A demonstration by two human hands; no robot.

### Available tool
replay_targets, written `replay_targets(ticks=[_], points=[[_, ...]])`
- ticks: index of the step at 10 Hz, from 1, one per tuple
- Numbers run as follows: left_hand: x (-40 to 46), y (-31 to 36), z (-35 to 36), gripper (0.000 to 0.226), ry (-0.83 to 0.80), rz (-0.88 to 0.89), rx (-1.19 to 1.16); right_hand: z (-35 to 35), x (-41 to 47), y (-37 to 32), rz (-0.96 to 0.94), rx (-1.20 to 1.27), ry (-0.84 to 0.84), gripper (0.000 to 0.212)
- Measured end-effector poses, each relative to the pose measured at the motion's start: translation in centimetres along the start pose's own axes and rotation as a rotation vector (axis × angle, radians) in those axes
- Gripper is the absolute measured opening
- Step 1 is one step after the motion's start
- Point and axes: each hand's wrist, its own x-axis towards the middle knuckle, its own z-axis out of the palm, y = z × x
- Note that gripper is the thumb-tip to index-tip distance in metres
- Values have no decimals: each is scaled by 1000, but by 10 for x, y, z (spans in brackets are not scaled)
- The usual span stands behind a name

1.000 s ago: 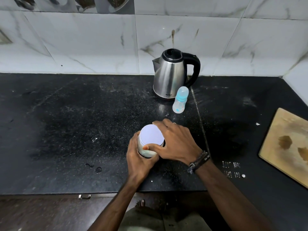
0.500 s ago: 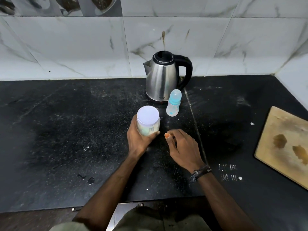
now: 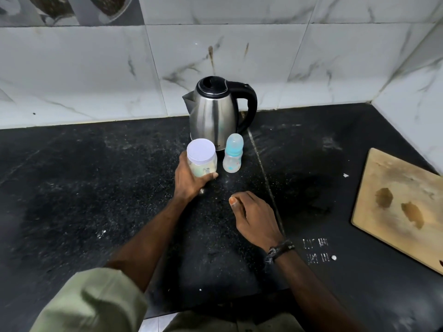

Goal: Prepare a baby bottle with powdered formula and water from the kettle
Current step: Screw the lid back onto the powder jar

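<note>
Here the left hand [image 3: 189,178] grips the lidded jar [image 3: 202,157] upright near the table's [image 3: 72,188] back edge, just beside the bottle [image 3: 232,154], before the kettle [image 3: 215,111]. The right hand [image 3: 254,216] rests empty, fingers loosely curled, nearer the front edge.

Single head cam, wide-angle, looks fwd & down, close over black counter [image 3: 96,188] toward tiled wall [image 3: 96,75].

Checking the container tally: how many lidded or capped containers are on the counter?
3: kettle at the back wall; bottle just in front of it; jar left of the bottle, held by the left hand. None seem hidden.
</note>
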Motion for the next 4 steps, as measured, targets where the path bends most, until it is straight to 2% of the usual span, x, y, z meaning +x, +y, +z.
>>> replay_targets(ticks=[2,3,4], points=[[1,4,0,113,-20,-31,5,4,0,2,9,-8,-2,52],[-3,2,-4,114,-23,12,0,8,1,2,1,-11,19,48],[-16,2,-10,118,-22,54,14,14,-2,0,7,-37,49,30]])
